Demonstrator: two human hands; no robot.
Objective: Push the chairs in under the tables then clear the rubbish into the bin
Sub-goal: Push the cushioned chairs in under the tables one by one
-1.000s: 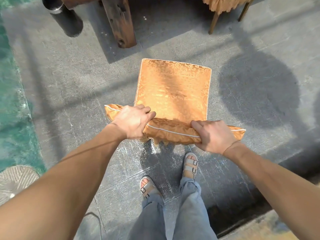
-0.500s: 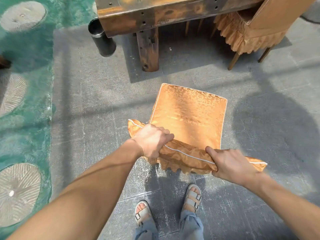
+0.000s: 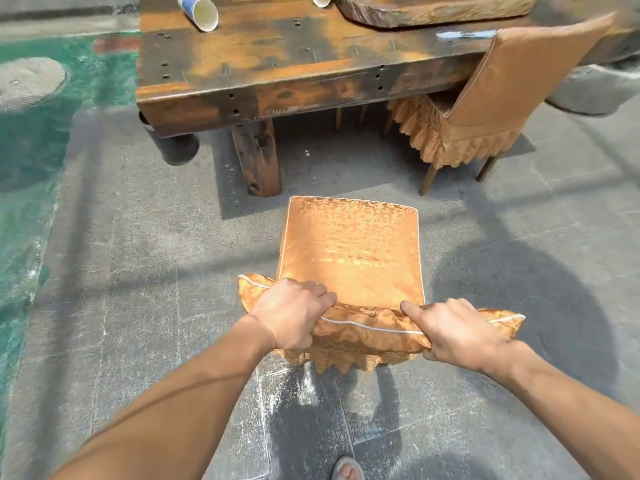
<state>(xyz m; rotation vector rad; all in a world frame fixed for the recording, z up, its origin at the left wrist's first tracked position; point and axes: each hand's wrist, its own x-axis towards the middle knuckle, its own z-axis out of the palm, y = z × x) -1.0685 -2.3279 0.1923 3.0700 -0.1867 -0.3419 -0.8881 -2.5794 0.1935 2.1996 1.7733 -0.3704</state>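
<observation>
A weathered wooden bench (image 3: 277, 74) stands on a grey paved floor (image 3: 138, 306), a paper cup (image 3: 201, 12) tipped on its side at its 11 o'clock corner (a second cup (image 3: 321, 0) sits just beyond, edge-cropped).

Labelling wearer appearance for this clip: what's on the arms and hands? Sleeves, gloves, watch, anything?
Nothing worn. Left hand and right hand are bare, no gloves, rings or watch visible. Both forearms are uncovered up to the frame edge, so no sleeves show.
</observation>
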